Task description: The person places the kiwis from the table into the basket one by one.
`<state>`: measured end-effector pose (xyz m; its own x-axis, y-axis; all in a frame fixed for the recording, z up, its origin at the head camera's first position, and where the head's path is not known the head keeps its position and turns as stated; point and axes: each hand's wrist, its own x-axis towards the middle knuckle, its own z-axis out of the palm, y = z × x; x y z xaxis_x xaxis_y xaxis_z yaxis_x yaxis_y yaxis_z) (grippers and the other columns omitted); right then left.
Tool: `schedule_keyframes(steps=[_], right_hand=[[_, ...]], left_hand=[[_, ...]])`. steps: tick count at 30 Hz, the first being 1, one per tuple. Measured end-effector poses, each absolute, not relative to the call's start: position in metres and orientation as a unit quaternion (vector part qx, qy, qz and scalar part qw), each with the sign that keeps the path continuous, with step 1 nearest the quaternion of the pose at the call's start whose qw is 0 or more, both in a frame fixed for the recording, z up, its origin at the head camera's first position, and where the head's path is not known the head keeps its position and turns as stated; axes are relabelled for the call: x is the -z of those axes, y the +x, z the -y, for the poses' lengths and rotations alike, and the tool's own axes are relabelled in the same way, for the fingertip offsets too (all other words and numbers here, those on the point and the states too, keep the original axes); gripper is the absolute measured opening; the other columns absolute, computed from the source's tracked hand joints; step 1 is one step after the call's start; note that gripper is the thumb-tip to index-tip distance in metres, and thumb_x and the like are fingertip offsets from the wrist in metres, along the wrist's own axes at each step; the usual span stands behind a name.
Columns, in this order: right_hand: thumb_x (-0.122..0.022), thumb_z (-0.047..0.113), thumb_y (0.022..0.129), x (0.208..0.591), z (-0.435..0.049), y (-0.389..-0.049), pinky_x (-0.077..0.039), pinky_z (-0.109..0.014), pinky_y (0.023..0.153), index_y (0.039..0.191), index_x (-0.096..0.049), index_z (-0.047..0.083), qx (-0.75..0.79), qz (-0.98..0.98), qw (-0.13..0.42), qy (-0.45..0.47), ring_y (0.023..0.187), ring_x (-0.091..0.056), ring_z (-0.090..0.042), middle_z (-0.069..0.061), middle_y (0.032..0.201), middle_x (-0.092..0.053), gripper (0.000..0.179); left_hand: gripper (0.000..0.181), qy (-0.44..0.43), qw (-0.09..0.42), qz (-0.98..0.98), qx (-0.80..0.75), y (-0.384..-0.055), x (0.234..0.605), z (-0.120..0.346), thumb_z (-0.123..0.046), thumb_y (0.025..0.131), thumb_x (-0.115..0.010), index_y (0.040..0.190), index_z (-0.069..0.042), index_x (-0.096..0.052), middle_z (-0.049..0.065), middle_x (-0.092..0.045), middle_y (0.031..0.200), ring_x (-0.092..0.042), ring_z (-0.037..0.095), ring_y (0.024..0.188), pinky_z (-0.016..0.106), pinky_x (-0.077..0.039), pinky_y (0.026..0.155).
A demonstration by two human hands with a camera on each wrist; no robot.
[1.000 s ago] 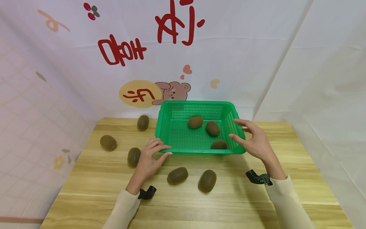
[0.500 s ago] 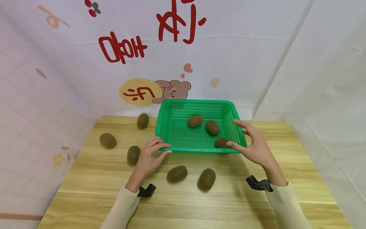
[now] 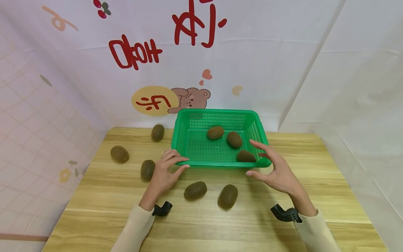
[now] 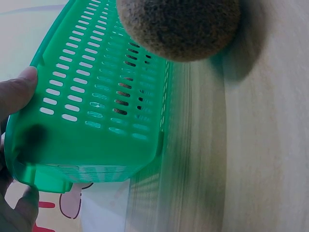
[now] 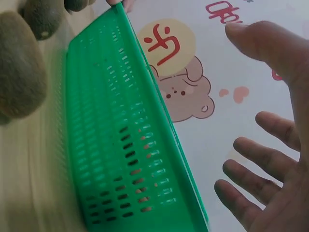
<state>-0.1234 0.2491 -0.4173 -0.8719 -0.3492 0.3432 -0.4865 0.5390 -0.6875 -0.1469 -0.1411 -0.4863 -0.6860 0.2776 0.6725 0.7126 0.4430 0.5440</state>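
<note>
A green plastic basket [image 3: 220, 164] stands on the wooden table, with three kiwifruit inside. One kiwifruit [image 3: 215, 132] lies near the back wall, another [image 3: 234, 139] right of the middle, and a third [image 3: 246, 156] in the front right corner. My left hand [image 3: 165, 171] grips the basket's rim at the front left corner, thumb outside in the left wrist view. Over the front right corner, my right hand [image 3: 275, 169] is spread with thumb and fingers wide apart. The right wrist view shows its fingers [image 5: 251, 179] holding nothing, apart from the rim.
In front of the basket lie two kiwifruit [image 3: 195, 190] on the table [image 3: 201, 227]. Three more, one [image 3: 147, 170] beside my left hand, are scattered to the left. A white printed cloth [image 3: 270, 42] hangs close behind the basket.
My right hand has come away from the basket's right rim and shifted toward the front, thumb lower. The front right kiwifruit rolled slightly right. The left hand keeps its grip.
</note>
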Motion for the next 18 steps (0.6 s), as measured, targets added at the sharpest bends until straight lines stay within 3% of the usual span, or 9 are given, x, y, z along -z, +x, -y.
schedule_keyframes(steps=[8, 11, 18], right_hand=[[-0.084, -0.002, 0.08, 0.426, -0.247, -0.112, -0.041, -0.02, 0.113, 0.158, -0.037, 0.008, -0.506, 0.805, 0.017, 0.309, 0.147, -0.042, -0.02, -0.012, 0.161, -0.042, 0.092], [-0.084, -0.003, 0.08, 0.43, -0.246, -0.111, -0.039, -0.022, 0.115, 0.155, -0.038, 0.0, -0.51, 0.789, 0.012, 0.344, 0.147, -0.042, -0.024, -0.02, 0.159, -0.043, 0.089], [-0.084, -0.001, 0.079, 0.432, -0.243, -0.105, -0.039, -0.024, 0.115, 0.153, -0.038, -0.004, -0.507, 0.773, 0.007, 0.383, 0.145, -0.046, -0.026, -0.023, 0.154, -0.048, 0.087]], left_hand=[[0.023, -0.304, 0.256, 0.812, 0.428, -0.145, 0.487, 0.141, -0.011, 0.081, -0.087, 0.102, -0.01, -0.081, 0.002, -0.068, 0.095, -0.059, 0.02, 0.101, 0.036, -0.047, 0.108], [0.023, -0.305, 0.259, 0.811, 0.428, -0.145, 0.487, 0.142, -0.01, 0.08, -0.087, 0.102, -0.01, -0.081, 0.003, -0.069, 0.095, -0.059, 0.02, 0.101, 0.036, -0.047, 0.108], [0.024, -0.31, 0.261, 0.807, 0.429, -0.147, 0.487, 0.141, -0.01, 0.08, -0.087, 0.103, -0.011, -0.081, 0.002, -0.068, 0.095, -0.059, 0.021, 0.1, 0.043, -0.043, 0.115]])
